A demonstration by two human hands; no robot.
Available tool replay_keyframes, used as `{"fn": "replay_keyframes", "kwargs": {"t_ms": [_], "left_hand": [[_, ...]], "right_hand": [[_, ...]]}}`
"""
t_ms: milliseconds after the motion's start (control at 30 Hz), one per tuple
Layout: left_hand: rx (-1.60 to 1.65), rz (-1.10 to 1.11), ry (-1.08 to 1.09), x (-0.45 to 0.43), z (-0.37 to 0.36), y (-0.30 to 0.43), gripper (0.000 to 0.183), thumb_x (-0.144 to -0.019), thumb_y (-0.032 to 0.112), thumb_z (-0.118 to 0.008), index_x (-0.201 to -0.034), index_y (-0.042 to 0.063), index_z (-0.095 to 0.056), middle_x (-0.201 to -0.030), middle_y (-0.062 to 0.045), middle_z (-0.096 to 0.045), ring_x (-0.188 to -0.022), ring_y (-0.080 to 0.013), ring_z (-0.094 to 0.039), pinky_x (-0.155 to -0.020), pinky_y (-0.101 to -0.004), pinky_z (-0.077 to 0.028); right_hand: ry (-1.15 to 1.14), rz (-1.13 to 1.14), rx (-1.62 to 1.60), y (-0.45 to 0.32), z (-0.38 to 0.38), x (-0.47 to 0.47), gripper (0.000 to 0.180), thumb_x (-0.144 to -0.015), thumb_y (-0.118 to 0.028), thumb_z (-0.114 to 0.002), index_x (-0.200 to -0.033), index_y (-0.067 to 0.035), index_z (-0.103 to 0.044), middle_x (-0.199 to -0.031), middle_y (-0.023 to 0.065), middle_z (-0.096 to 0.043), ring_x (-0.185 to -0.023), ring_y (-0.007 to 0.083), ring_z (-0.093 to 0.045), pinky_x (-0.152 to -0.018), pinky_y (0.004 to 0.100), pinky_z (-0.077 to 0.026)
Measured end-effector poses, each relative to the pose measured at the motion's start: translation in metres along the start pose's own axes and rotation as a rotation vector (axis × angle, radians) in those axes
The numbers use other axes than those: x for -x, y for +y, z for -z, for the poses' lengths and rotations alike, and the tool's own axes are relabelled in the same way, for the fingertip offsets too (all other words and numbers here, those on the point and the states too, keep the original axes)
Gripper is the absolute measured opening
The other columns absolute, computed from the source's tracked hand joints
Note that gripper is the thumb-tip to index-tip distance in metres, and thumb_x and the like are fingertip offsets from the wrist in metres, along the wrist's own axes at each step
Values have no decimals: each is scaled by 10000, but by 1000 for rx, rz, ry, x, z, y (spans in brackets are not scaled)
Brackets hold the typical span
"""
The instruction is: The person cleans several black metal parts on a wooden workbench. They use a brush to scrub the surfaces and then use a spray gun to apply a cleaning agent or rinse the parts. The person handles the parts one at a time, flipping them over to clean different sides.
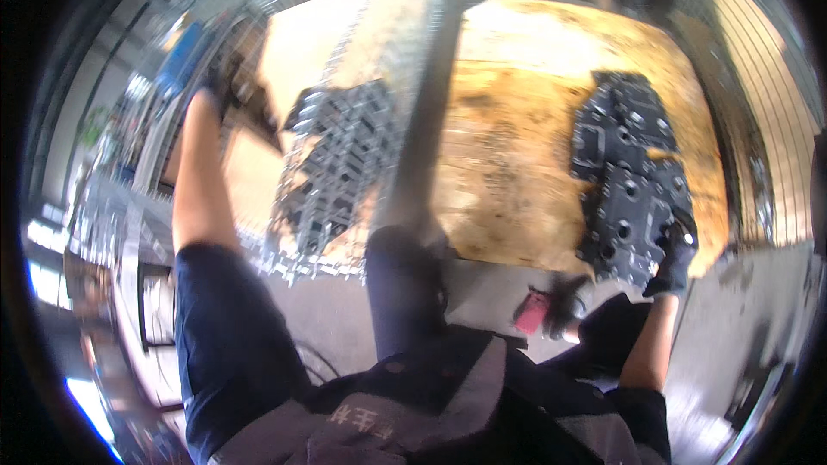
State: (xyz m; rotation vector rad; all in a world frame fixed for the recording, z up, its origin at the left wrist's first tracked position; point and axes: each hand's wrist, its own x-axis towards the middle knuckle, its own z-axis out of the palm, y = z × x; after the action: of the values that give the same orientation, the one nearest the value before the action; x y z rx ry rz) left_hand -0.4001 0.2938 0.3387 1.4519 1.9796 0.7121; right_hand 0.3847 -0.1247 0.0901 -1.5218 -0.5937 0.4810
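Note:
A large black metal casting (623, 174) with round holes and shiny bosses lies lengthwise on the right of a stained wooden board (510, 142). My right hand (675, 258), in a dark glove, grips the casting's near right edge; a small bright spot shows by the fingers. My left hand (218, 81), also dark-gloved, reaches far out to the left over a wire mesh container. It is blurred beside a dark part (252, 90), and its fingers cannot be made out. More dark slotted metal parts (342, 155) show through the mesh, on tan sheeting.
The container's wire mesh wall (310, 265) stands close on my left. A second mesh wall (762, 90) rises beyond the board on the right. On the floor between lies a red object (533, 311) near a shoe (568, 303). A blue object (181, 58) is at far left.

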Motion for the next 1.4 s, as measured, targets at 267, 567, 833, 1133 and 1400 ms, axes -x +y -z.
{"fn": "replay_keyframes", "kwargs": {"t_ms": [267,567,833,1133,1400], "left_hand": [[-46,215,100,-72,15,-126,395,-885,330,-509,-1149,49,-595,-926,-157,-652,-837,-275,-597,-762,-406,-469],[-738,-583,751,-47,-72,47,361,-902,384,-473,-1089,113,-622,-878,-229,-649,-767,-398,-632,-686,-453,-482],[-525,-1396,-145,279,-562,142,349,-711,171,-604,-1053,111,-642,-850,-110,-603,-831,-316,-564,-791,-458,-424],[-130,-1604,-558,425,-750,77,504,-771,333,-604,-1187,50,-578,-1133,-171,-597,-1100,-341,-524,-980,-479,-372],[-194,-1678,-486,445,-739,102,436,-836,264,-581,-1214,48,-570,-1091,-195,-607,-1065,-334,-542,-944,-401,-414]], "right_hand": [[142,-241,-233,-19,16,-7,293,-833,-108,-514,-1105,-49,-606,-826,39,-602,-669,137,-558,-524,259,-466],[-131,-583,-696,31,97,-42,359,-853,-36,-523,-1211,-13,-525,-724,30,-568,-655,130,-548,-620,268,-477],[-446,11,173,131,112,-68,291,-875,-54,-498,-1149,2,-575,-752,73,-579,-590,136,-542,-506,259,-468],[-284,-482,-106,98,114,-68,356,-912,-150,-566,-1240,-19,-521,-988,116,-622,-803,217,-633,-694,329,-546],[-51,104,-103,-68,33,22,209,-909,-117,-524,-1063,-13,-619,-970,78,-634,-786,108,-580,-643,234,-488]]}}
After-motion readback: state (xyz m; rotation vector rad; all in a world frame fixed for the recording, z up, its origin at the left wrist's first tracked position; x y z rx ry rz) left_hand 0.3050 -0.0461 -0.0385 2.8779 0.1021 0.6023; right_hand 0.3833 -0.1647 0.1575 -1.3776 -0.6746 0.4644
